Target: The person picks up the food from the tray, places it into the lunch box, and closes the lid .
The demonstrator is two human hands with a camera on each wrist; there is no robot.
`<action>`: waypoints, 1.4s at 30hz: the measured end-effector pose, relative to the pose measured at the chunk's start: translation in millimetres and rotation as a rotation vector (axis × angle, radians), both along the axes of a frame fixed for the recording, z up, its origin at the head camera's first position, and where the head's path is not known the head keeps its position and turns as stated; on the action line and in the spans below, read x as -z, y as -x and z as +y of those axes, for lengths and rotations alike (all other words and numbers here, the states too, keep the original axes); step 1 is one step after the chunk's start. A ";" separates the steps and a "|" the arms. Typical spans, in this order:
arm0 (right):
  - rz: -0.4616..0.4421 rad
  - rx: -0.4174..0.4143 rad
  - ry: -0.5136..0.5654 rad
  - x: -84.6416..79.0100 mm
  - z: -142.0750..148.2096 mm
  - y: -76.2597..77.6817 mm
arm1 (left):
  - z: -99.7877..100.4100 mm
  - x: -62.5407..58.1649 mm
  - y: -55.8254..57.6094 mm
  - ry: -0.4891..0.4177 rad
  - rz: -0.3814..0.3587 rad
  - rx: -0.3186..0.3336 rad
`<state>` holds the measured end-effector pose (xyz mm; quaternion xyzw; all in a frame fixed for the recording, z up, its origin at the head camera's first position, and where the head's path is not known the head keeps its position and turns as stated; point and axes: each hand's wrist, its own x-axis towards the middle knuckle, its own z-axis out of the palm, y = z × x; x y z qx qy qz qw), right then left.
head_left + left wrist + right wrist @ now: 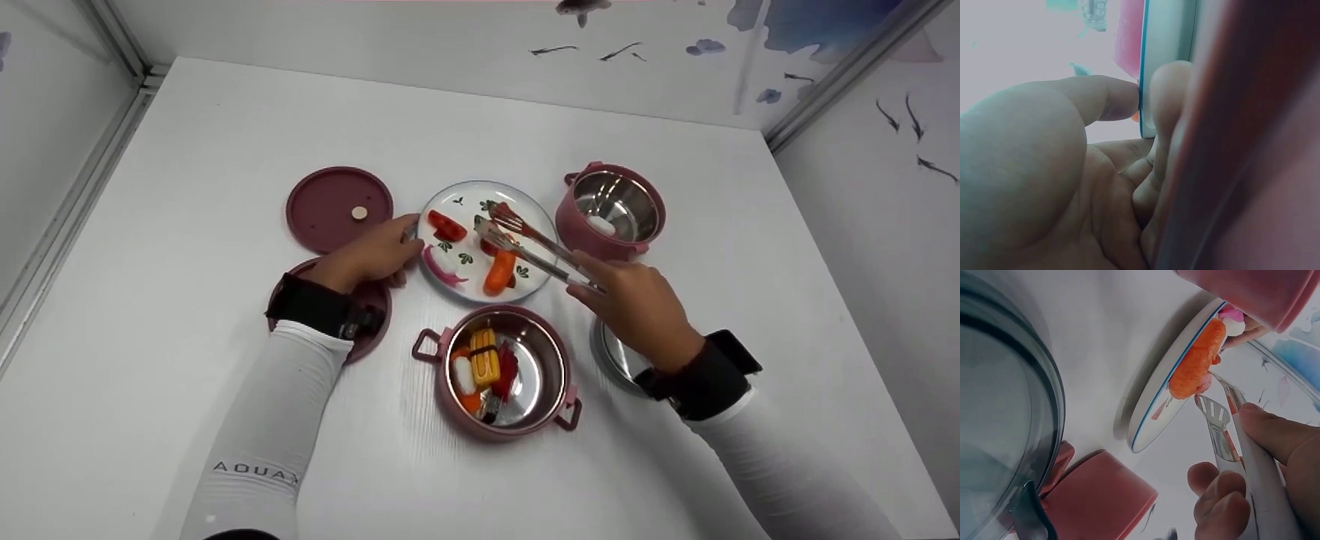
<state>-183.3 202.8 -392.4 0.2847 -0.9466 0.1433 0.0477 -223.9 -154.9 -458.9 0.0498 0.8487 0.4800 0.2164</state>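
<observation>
My left hand (379, 251) pinches the near-left rim of a white plate (541, 217) with leaf patterns; in the left wrist view the thumb (1120, 98) presses one side of the rim, a finger the other. My right hand (645, 311) grips metal tongs (546, 265) with slotted tips over the plate. The tips are spread around or just above a small red piece, mostly hidden. Also on the plate lie a red piece (448, 225), a pink-and-white piece (444, 265) and an orange piece (499, 274). The right wrist view shows the tong tips beside the orange piece (1199, 360).
In front of the plate stands a pink pot (544, 379) holding several toy-like food pieces. Another pink pot (581, 232), with a white piece inside, is at the right. Two dark red lids (330, 199) lie left, one under my left wrist. A glass lid (999, 410) is below my right hand.
</observation>
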 end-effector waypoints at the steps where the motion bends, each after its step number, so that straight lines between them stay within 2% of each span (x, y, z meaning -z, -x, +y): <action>1: 0.017 0.003 0.009 -0.5 2.7 -0.5 | 0.6 0.0 0.0 -0.006 -0.003 0.000; 8: 0.205 0.052 0.119 -10.8 36.8 -0.2 | 1.9 -0.6 1.4 -0.003 0.010 -0.012; 11: 0.252 0.100 0.153 -13.1 58.0 0.5 | 0.8 1.4 1.1 0.007 -0.004 -0.007; 16: 0.278 0.200 0.174 -15.1 87.7 -0.3 | -0.2 2.0 1.2 -0.011 0.007 -0.001; 21: 0.256 0.241 0.176 -13.1 100.9 -1.2 | -1.6 1.7 1.4 -0.015 0.026 -0.009; 29: 0.254 0.255 0.171 -8.0 101.8 -4.0 | -1.1 3.4 2.6 -0.017 0.015 -0.006; 39: 0.229 0.212 0.182 -7.3 79.9 -11.8 | -0.6 5.2 3.7 -0.009 0.022 0.002; 42: 0.203 0.167 0.188 1.1 67.6 -16.4 | -0.9 10.3 -0.6 -0.019 0.029 -0.016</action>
